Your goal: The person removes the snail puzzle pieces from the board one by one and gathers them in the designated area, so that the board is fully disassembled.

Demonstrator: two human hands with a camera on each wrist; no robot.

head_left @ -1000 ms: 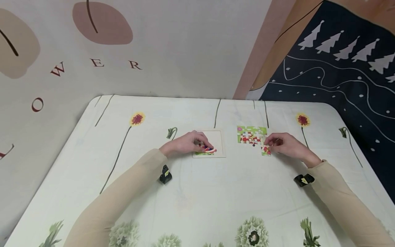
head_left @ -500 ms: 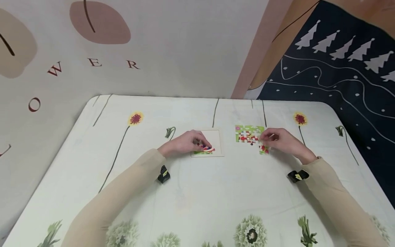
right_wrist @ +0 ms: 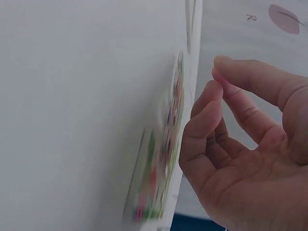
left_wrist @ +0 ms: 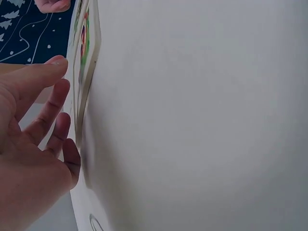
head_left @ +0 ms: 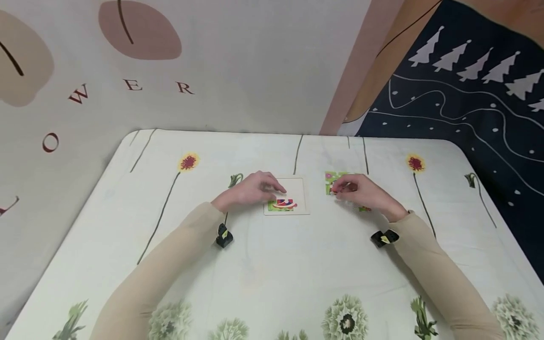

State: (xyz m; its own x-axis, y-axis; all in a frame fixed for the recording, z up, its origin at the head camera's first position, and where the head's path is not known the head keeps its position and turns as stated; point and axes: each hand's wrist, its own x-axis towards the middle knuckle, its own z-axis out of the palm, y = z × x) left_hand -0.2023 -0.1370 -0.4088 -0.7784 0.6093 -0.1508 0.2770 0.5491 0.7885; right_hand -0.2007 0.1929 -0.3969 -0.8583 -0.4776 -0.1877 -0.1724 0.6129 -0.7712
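A shallow white puzzle tray lies mid-table, with a few joined jigsaw pieces in its lower left corner. My left hand hovers at the tray's left side, thumb and fingers apart, nothing between them. To the right is a flat group of green and red jigsaw pieces, partly hidden under my right hand. Those fingers are loosely bent, with thumb and index tips close together; no piece shows between them in the right wrist view. A further piece lies below that hand, mostly covered.
The white tablecloth has printed flowers and stems. A pale wall hanging rises behind the table's far edge. On the right hangs dark blue fabric with white trees. Black camera mounts sit at both wrists.
My left fingers have lifted off the pieces in the tray and spread, uncovering them. My right hand has moved left, from the lower right piece to over the group of pieces.
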